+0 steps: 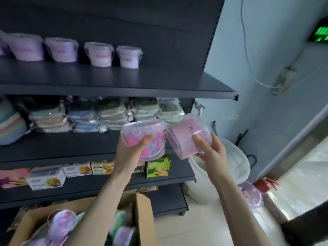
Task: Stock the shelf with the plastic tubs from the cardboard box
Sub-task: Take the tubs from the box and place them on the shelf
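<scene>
Firstly, at far left a row of tubs (61, 49) stands upright on the top shelf (159, 82), four of them side by side, lids up, with bare shelf to their right. Below them the middle shelf carries stacked packets (110, 112), and the next shelf down carries biscuit boxes (78, 170). At near left the cardboard box (144, 215) stands open on the floor against the shelving, and more tubs (62, 222) lie inside it at mixed angles.

At centre the left hand (132, 150) grips the left tub (156, 139) in front of the middle shelf. Its thumb crosses the near wall and its fingers curl round the underside. This tub is upright, axis vertical, lid on top, with its thin handle hanging down on the right side.

Just to its right the right hand (211, 150) grips the right tub (184, 139), with one digit laid along the pink wall and the rest curled beneath the wider end. This tub is tipped well over, its axis slanting, its lid end toward the upper right and its base toward the lower left. The two tubs sit just beside each other, though whether they touch cannot be told.

Behind the right hand stands a white bucket (236, 167). Another tub (252, 194) sits on the floor to its right, and a power strip (284, 77) hangs on the far wall.
</scene>
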Motion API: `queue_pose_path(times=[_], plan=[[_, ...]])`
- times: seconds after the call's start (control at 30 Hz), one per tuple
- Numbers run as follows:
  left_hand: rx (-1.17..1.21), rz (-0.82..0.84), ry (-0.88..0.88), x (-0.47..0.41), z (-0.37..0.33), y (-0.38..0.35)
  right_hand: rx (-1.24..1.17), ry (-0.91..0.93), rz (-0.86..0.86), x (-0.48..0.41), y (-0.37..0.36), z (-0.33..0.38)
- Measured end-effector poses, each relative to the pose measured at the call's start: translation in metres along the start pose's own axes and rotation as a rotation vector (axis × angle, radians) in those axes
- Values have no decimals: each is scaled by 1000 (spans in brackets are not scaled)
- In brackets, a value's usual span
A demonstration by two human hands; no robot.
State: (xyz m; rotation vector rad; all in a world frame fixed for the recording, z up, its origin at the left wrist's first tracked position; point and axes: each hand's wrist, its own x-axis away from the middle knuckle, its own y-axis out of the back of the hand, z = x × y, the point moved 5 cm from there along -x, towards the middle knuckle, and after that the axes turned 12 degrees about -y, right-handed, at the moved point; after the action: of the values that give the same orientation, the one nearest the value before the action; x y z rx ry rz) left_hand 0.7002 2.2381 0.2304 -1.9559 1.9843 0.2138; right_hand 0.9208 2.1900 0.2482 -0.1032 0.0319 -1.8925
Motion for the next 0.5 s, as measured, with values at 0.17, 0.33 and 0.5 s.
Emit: queue_pose_path(times=[0.17,0.33,0.5], plan=[[-72,-120,-219,-98,-33,-38,43,191,41,-75,9,78],[-179,-190,-291,-180,-35,-72,103,285,69,-154,10,121],[-316,-145,-363,-260,-24,-104,197,286,77,-248,7,145]])
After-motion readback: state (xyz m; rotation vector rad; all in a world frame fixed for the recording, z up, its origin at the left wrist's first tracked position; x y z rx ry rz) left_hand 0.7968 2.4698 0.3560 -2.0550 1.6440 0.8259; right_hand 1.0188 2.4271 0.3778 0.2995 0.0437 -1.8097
